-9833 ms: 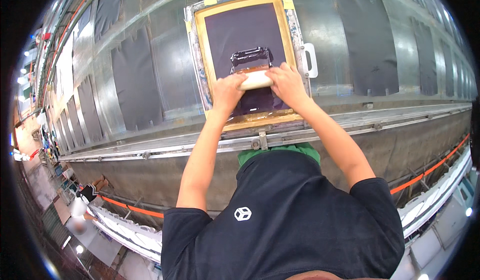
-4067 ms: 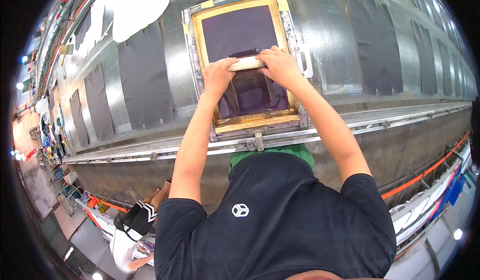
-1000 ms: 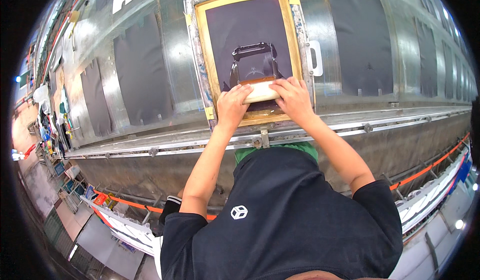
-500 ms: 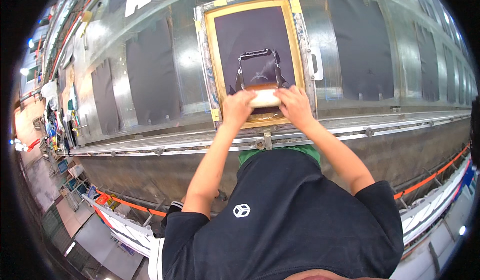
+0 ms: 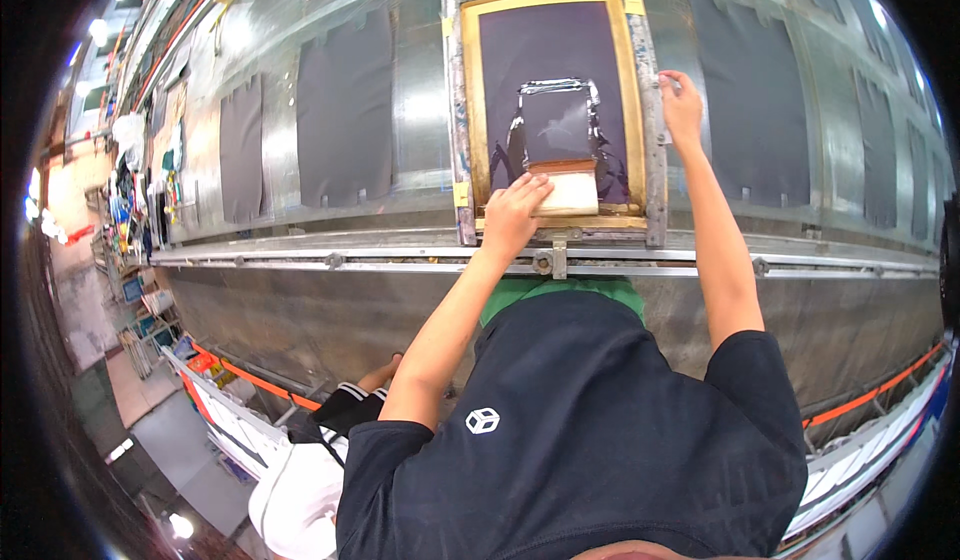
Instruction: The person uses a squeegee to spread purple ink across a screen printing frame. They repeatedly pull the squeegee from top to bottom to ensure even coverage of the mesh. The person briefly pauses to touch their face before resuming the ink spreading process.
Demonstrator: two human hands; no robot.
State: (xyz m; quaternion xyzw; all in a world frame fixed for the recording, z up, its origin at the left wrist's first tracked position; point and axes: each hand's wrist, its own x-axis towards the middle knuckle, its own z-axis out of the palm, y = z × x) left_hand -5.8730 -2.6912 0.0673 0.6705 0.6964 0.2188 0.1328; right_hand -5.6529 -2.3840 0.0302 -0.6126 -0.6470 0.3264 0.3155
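A screen-printing frame (image 5: 462,110), yellowish wood inside a worn grey outer border, lies on the long metal table. Its dark mesh (image 5: 550,40) carries wet black ink (image 5: 556,86) around a rectangular patch. At the near end of the mesh rests a squeegee (image 5: 572,194) with a pale handle and brown edge. My left hand (image 5: 515,210) is closed over the squeegee's left end. Beside the frame's right edge, my right hand (image 5: 683,110) has bent, closed fingers; what they hold, if anything, is hidden.
Dark fabric panels (image 5: 345,110) lie along the table (image 5: 425,110) on both sides of the frame. A metal rail (image 5: 400,260) with bolts runs along its near edge. Another person in white (image 5: 290,500) is behind at the lower left.
My right hand has left the squeegee and moved right to the frame's outer edge. My left hand stays on the squeegee's left end. The frame appears further right in view.
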